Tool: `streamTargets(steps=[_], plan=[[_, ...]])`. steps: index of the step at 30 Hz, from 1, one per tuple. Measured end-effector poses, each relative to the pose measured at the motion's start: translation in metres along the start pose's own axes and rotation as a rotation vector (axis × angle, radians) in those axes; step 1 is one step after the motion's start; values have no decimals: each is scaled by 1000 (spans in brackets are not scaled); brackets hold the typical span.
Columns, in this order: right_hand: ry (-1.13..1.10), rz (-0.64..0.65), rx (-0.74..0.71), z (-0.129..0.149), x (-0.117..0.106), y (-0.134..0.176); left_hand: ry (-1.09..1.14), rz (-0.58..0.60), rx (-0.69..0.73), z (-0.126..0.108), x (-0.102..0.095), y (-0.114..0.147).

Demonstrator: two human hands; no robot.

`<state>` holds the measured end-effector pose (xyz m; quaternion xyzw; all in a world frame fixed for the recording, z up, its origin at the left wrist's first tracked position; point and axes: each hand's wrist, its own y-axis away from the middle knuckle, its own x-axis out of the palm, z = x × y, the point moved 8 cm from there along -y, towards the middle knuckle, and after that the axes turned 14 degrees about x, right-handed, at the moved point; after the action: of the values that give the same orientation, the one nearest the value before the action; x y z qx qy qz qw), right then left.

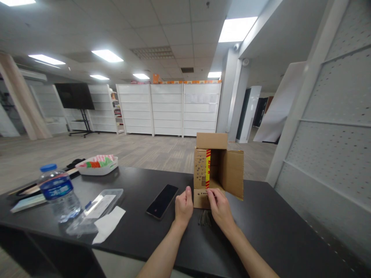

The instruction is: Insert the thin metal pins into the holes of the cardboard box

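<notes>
A cardboard box (pixel 200 164) stands open towards me on the black table. Its left flap carries rows of dark dots, and a row of small holes runs along the lower flap (pixel 199 199). My right hand (pixel 220 206) pinches at that lower flap, beside the holes; whatever is between the fingertips is too small to make out. Just left of the flap, my left hand (pixel 184 204) is curled closed with the thumb up, its contents hidden. Below the flap lies a small pile of thin metal nails or screws (pixel 204 218).
Left of my hands are a black phone (pixel 162 201), a piece of white paper (pixel 109 224), a clear plastic case (pixel 101 204) and a water bottle (pixel 59 193). A white basket (pixel 98 170) sits at the table's back edge. A perforated panel (pixel 333 116) rises on the right.
</notes>
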<state>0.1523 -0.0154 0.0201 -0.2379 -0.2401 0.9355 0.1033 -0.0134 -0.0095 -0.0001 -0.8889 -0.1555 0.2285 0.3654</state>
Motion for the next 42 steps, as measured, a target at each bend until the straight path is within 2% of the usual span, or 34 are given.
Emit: streamTargets(steps=[5, 13, 28, 35, 42], plan=[[-97, -61, 98, -3, 5, -9, -11, -11, -17, 4, 0, 0], [-122, -102, 72, -10, 12, -4, -13, -8, -25, 9, 2, -2], [-147, -32, 37, -12, 21, -2, -22, 5, -15, 7, 3, -1], [-70, -22, 7, -12, 24, -2, -20, -2, -12, 8, 3, -1], [146, -25, -12, -11, 28, -1, -30, -2, -2, 9, 4, -1]])
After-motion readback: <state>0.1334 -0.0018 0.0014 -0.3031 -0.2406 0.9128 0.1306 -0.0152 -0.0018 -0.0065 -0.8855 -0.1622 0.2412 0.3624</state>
